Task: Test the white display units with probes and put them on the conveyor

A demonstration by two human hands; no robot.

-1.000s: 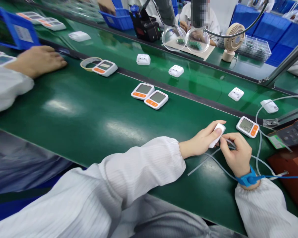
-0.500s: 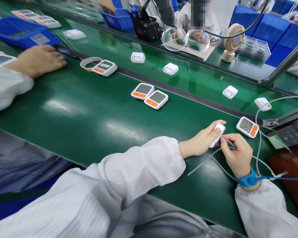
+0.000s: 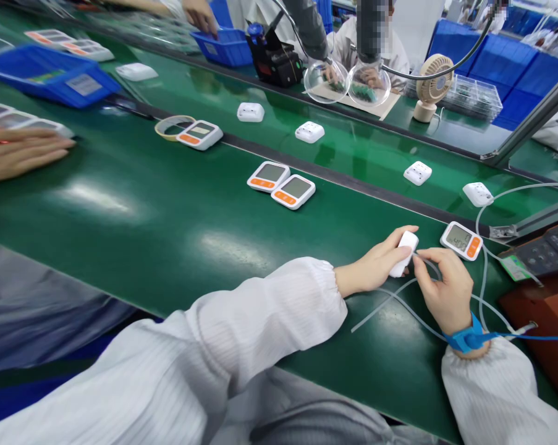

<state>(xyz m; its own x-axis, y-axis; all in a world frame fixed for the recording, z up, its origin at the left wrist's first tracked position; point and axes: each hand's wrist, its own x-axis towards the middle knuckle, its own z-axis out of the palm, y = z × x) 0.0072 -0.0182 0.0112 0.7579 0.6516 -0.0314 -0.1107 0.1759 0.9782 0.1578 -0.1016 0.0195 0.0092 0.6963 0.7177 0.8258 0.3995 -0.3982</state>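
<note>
My left hand (image 3: 376, 266) is closed around a white blood pressure monitor (image 3: 405, 252), tipped up so that its screen is hidden from me. At its right side, my right hand (image 3: 445, 281) pinches a thin clear air tube (image 3: 429, 262), its end touching or very close to the casing; the exact contact is hidden by the fingers. More tubing (image 3: 408, 307) loops on the green bench below both hands. Just beyond my right hand lies another monitor (image 3: 461, 241), screen up and lit with digits. A blue wrist strap (image 3: 466, 337) circles my right wrist.
Two monitors (image 3: 281, 183) lie mid-bench; another touches a tape roll (image 3: 167, 128). White units (image 3: 418, 173) sit on the green belt behind the dark rail. A co-worker's hand (image 3: 23, 151) is at the left, near a blue bin (image 3: 51, 77). A brown case (image 3: 542, 321) stands right.
The white units on the belt have shifted left. The co-worker's hand has moved left, onto the monitors there. My hands stay nearly in place, the held monitor slightly turned.
</note>
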